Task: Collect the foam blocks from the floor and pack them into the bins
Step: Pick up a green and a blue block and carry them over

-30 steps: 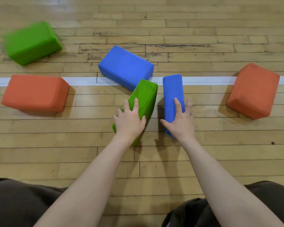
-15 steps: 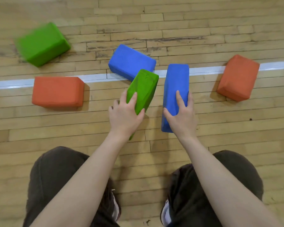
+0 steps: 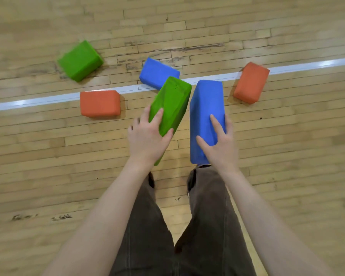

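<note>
The wooden floor [image 3: 287, 156] now shows far more of itself than a second ago: the view has risen, the brown trousers [image 3: 205, 226] stand nearly straight below, and both held blocks have come up off the boards. A white line [image 3: 38, 100] crosses the floor from lower left to upper right; bare boards lie open on the near side and to both flanks. The right hand [image 3: 220, 145] grasps the held blue block [image 3: 205, 108] at its near end, thumb on the left face and fingers over the top. The left hand [image 3: 147, 138] grips the held green block [image 3: 171, 102] likewise, tilted rightward, close beside the blue one. On the floor beyond lie another blue block [image 3: 155, 73], a green block [image 3: 80, 60] at far left, and two orange blocks, one left [image 3: 100, 103] and one right [image 3: 251, 82].
</note>
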`<state>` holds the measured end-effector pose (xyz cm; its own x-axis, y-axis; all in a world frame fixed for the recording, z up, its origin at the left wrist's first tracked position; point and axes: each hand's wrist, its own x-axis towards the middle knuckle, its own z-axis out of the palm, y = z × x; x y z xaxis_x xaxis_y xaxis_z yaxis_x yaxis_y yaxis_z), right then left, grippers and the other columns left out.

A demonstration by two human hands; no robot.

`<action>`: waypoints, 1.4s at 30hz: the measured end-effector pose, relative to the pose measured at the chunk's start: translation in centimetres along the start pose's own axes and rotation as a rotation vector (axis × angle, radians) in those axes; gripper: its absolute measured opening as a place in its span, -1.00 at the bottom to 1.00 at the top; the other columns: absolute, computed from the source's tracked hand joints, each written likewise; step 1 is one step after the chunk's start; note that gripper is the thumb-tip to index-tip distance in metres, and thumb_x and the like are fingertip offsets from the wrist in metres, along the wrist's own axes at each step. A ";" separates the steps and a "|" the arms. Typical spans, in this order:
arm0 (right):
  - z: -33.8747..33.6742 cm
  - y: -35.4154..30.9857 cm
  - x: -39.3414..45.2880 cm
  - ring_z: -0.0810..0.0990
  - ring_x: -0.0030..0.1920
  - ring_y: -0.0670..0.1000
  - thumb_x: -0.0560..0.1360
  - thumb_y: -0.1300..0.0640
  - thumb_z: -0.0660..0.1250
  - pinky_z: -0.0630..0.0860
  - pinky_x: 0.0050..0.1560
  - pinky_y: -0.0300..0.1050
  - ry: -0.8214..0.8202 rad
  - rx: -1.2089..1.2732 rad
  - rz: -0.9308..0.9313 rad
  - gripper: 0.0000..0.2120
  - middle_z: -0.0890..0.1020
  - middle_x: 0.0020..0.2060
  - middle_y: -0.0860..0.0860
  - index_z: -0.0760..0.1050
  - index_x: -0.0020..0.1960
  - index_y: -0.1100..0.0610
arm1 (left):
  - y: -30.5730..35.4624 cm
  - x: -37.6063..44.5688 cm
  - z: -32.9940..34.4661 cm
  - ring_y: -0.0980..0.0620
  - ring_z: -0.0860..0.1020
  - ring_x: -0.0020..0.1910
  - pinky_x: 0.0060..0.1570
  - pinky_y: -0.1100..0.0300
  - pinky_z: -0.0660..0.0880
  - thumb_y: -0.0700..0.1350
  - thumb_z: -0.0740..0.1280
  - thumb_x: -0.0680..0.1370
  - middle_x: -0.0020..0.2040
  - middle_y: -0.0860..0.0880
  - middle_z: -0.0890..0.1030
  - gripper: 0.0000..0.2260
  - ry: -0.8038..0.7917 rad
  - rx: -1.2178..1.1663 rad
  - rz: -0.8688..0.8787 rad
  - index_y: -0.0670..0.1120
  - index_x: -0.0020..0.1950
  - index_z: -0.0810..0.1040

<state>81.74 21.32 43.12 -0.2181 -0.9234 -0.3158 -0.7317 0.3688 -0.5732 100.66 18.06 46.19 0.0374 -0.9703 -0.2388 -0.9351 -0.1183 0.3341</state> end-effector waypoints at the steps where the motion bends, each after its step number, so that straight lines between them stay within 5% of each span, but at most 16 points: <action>1: -1.1 -0.5 -1.3 0.17 0.47 -0.05 0.44 -0.10 0.38 0.42 0.16 -0.05 0.007 0.006 0.014 -0.36 0.06 0.52 -0.05 0.24 0.46 -0.14 | 0.8 -0.9 -1.3 -0.20 0.41 0.25 0.13 -0.02 0.36 0.14 0.34 0.46 0.45 -0.10 0.31 -0.45 -0.012 0.000 0.008 0.03 0.43 0.36; 9: -2.9 -1.7 -12.5 0.16 0.46 -0.05 0.44 -0.11 0.37 0.37 0.27 -0.01 0.198 0.134 0.320 -0.37 0.03 0.52 -0.08 0.25 0.46 -0.11 | 1.7 -5.1 -5.6 -0.19 0.39 0.28 0.14 -0.02 0.34 0.12 0.36 0.46 0.45 -0.09 0.30 -0.45 -0.127 -0.002 0.325 0.03 0.42 0.38; 21: 6.5 -8.0 -40.6 0.12 0.46 -0.11 0.48 -0.14 0.31 0.31 0.26 -0.12 0.688 0.422 1.067 -0.38 -0.02 0.52 -0.16 0.17 0.48 -0.16 | 0.9 -19.3 -7.9 -0.21 0.31 0.35 0.27 -0.11 0.30 0.18 0.26 0.51 0.49 -0.08 0.22 -0.46 -0.526 0.298 1.149 0.07 0.46 0.29; 33: 16.1 -10.5 -66.1 0.21 0.44 -0.05 0.47 -0.13 0.33 0.38 0.18 0.00 1.313 0.717 1.683 -0.39 0.01 0.52 -0.09 0.21 0.47 -0.12 | 1.6 -49.4 -4.1 -0.19 0.30 0.36 0.30 -0.10 0.26 0.20 0.25 0.51 0.50 -0.04 0.18 -0.46 -0.764 0.510 1.964 0.12 0.46 0.26; 37: 19.8 -9.5 -74.4 0.28 0.40 -0.03 0.47 -0.13 0.33 0.42 0.03 -0.04 1.458 0.767 1.848 -0.39 0.03 0.52 -0.09 0.21 0.46 -0.14 | -0.3 -61.3 -1.8 -0.16 0.31 0.36 0.30 -0.07 0.25 0.22 0.25 0.50 0.49 -0.02 0.20 -0.46 -0.813 0.545 2.133 0.14 0.46 0.27; 42: 21.7 -7.2 -84.4 0.26 0.42 0.00 0.47 -0.12 0.34 0.42 0.08 -0.04 1.581 0.824 1.924 -0.39 0.05 0.52 -0.07 0.22 0.46 -0.11 | -2.1 -73.8 0.6 -0.16 0.28 0.39 0.34 -0.08 0.23 0.21 0.25 0.51 0.50 -0.03 0.18 -0.46 -0.863 0.565 2.240 0.13 0.47 0.25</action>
<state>119.48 98.92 57.48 -0.2903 0.9104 -0.2949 0.7749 0.0428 -0.6306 99.63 90.03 62.53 -0.6314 0.7403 -0.2310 0.6480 0.6673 0.3671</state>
